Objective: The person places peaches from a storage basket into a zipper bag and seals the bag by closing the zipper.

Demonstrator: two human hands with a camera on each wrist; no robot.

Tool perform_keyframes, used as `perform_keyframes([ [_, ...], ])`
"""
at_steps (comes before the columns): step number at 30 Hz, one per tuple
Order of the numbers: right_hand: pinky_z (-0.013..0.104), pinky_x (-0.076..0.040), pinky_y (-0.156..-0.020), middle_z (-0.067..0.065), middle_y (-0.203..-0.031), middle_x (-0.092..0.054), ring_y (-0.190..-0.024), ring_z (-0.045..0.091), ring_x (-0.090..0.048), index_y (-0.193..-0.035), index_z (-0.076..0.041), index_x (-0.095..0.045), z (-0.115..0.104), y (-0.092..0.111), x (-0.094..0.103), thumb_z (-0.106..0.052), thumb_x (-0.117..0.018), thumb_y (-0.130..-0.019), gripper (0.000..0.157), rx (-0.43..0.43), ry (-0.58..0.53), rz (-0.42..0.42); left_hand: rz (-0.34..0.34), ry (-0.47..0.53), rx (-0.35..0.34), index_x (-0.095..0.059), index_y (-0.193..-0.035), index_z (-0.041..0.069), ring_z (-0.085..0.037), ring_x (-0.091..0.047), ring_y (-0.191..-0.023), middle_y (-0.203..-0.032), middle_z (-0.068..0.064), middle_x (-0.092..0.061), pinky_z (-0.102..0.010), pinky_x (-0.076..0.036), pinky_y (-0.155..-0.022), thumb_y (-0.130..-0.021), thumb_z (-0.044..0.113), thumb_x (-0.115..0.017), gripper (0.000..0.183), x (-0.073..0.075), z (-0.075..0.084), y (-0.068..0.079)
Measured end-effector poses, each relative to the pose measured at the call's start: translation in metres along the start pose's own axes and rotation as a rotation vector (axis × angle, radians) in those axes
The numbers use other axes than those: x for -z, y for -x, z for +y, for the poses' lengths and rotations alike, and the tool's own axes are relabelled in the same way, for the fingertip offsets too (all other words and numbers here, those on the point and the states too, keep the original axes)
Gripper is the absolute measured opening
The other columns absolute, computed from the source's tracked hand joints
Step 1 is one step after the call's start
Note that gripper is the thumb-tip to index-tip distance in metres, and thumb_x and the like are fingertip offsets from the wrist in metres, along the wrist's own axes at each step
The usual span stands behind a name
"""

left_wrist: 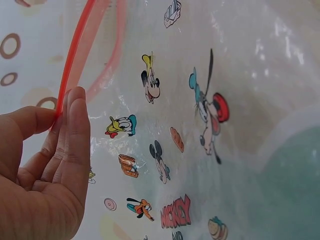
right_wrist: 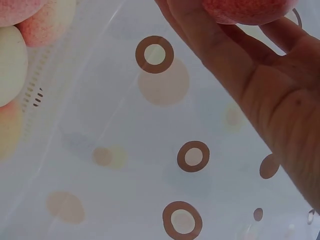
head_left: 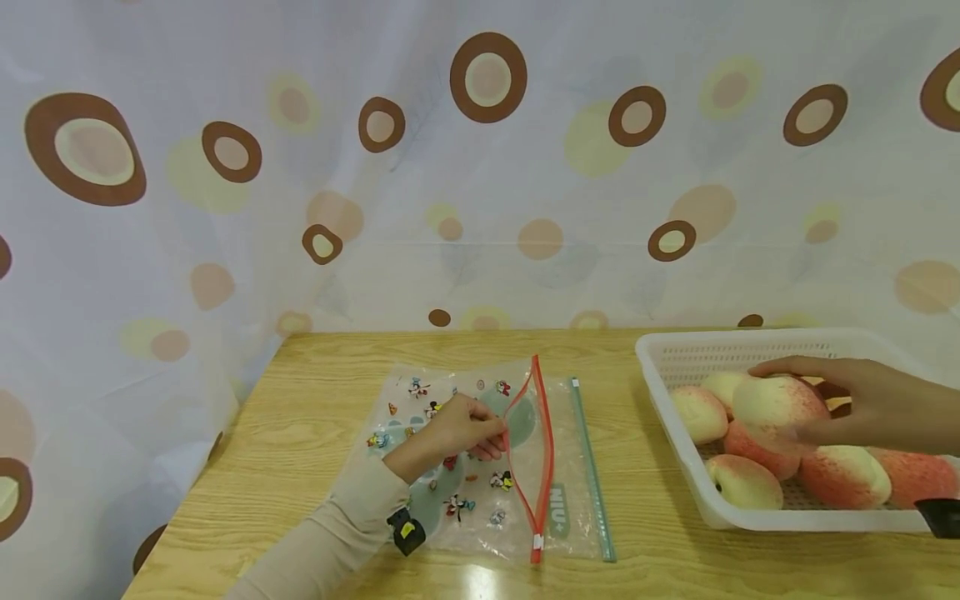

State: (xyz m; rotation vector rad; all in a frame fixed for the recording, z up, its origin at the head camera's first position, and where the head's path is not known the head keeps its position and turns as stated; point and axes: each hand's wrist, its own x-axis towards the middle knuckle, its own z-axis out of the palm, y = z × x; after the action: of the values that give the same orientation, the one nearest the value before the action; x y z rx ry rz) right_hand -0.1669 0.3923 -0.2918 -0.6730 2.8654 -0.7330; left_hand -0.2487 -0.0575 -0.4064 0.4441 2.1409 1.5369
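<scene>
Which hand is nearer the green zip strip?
Left. The left hand is left of the green zip strip, pinching the bag's red edge; the right hand is farther off, to the strip's right, over the white basket, holding a peach.

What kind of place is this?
Probably an improvised tabletop workspace, maybe screened off for recording: a wood-grain table, a ring-patterned cloth rising behind it, and a white plastic basket of peaches. The wider room isn't visible.

"mickey" [left_wrist: 176, 211] and, below it, "and" [left_wrist: 177, 236] are printed on the red-zipped bag [left_wrist: 192, 120], "niu+" [head_left: 559, 510] on the teal-zipped bag [head_left: 576, 465].
</scene>
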Motion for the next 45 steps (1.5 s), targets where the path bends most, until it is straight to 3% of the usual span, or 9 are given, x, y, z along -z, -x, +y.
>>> perform_keyframes([
  [8, 0.018, -0.052, -0.067, -0.034, -0.121, -0.045, -0.100, -0.012, -0.051, -0.137, -0.019, -0.051, -0.019, -0.004, -0.011, -0.011, -0.077, -0.080, 0.063, 0.047, 0.014, 0.081, 0.014, -0.017, 0.006, -0.072, -0.086, -0.004, -0.016, -0.068, -0.062, -0.074, -0.010, -0.070, -0.041, -0.059, -0.069, -0.097, 0.015, -0.058, 0.026, 0.000, -0.001, 0.002],
  [14, 0.019, -0.054, -0.072, -0.028, -0.125, -0.047, -0.102, -0.009, -0.054, -0.137, -0.016, -0.050, -0.037, -0.014, -0.020, -0.009, -0.078, -0.080, 0.064, 0.078, -0.054, 0.117, 0.014, -0.017, 0.005, -0.072, -0.084, -0.003, -0.016, -0.068, -0.062, -0.073, -0.010, -0.070, -0.042, -0.059, -0.070, -0.097, 0.015, -0.059, 0.026, 0.000, -0.001, 0.002],
  [18, 0.019, -0.054, -0.075, -0.027, -0.130, -0.044, -0.106, -0.007, -0.054, -0.139, -0.020, -0.048, -0.053, -0.022, -0.028, -0.012, -0.076, -0.082, 0.065, 0.096, -0.088, 0.119, 0.016, -0.013, 0.004, -0.072, -0.084, -0.003, -0.015, -0.068, -0.061, -0.073, -0.010, -0.070, -0.042, -0.059, -0.069, -0.096, 0.016, -0.059, 0.026, 0.000, -0.001, 0.002],
  [22, 0.022, -0.056, -0.076, -0.015, -0.137, -0.043, -0.107, -0.004, -0.055, -0.143, -0.023, -0.043, -0.072, -0.027, -0.036, -0.011, -0.073, -0.085, 0.067, 0.109, -0.179, 0.113, 0.014, -0.014, -0.003, -0.072, -0.085, -0.004, -0.017, -0.068, -0.063, -0.073, -0.011, -0.070, -0.042, -0.059, -0.069, -0.096, 0.015, -0.059, 0.026, 0.000, -0.001, 0.002],
  [27, 0.030, -0.058, -0.072, 0.009, -0.143, -0.039, -0.108, 0.003, -0.058, -0.146, -0.025, -0.038, -0.098, -0.034, -0.050, -0.014, -0.070, -0.088, 0.067, 0.044, -0.353, 0.103, 0.012, -0.010, -0.017, -0.071, -0.090, -0.009, -0.016, -0.068, -0.062, -0.075, -0.012, -0.070, -0.041, -0.059, -0.069, -0.096, 0.013, -0.058, 0.027, 0.000, -0.001, 0.002],
  [34, 0.026, -0.056, -0.078, 0.019, -0.151, -0.027, -0.123, 0.044, -0.047, -0.152, -0.015, -0.023, -0.123, -0.048, -0.087, -0.018, -0.070, -0.089, 0.079, -0.042, -0.481, 0.212, 0.015, -0.009, -0.012, -0.071, -0.090, -0.009, -0.016, -0.068, -0.062, -0.074, -0.012, -0.070, -0.039, -0.060, -0.067, -0.097, 0.013, -0.058, 0.026, 0.000, 0.001, 0.002],
  [40, 0.023, -0.052, -0.087, 0.021, -0.149, -0.025, -0.127, 0.042, -0.043, -0.154, -0.008, -0.012, -0.129, -0.062, -0.123, -0.018, -0.070, -0.089, 0.088, -0.105, -0.617, 0.261, 0.014, -0.006, -0.021, -0.071, -0.089, -0.008, -0.018, -0.069, -0.063, -0.076, -0.014, -0.070, -0.040, -0.060, -0.067, -0.097, 0.013, -0.058, 0.026, 0.001, 0.002, 0.002],
  [45, 0.022, -0.051, -0.086, 0.020, -0.149, -0.025, -0.130, 0.041, -0.041, -0.152, -0.005, -0.018, -0.130, -0.074, -0.151, -0.015, -0.069, -0.089, 0.082, -0.164, -0.760, 0.271, 0.018, -0.002, -0.013, -0.071, -0.090, -0.008, -0.017, -0.068, -0.062, -0.074, -0.012, -0.070, -0.043, -0.059, -0.069, -0.096, 0.015, -0.059, 0.027, 0.001, 0.000, 0.003],
])
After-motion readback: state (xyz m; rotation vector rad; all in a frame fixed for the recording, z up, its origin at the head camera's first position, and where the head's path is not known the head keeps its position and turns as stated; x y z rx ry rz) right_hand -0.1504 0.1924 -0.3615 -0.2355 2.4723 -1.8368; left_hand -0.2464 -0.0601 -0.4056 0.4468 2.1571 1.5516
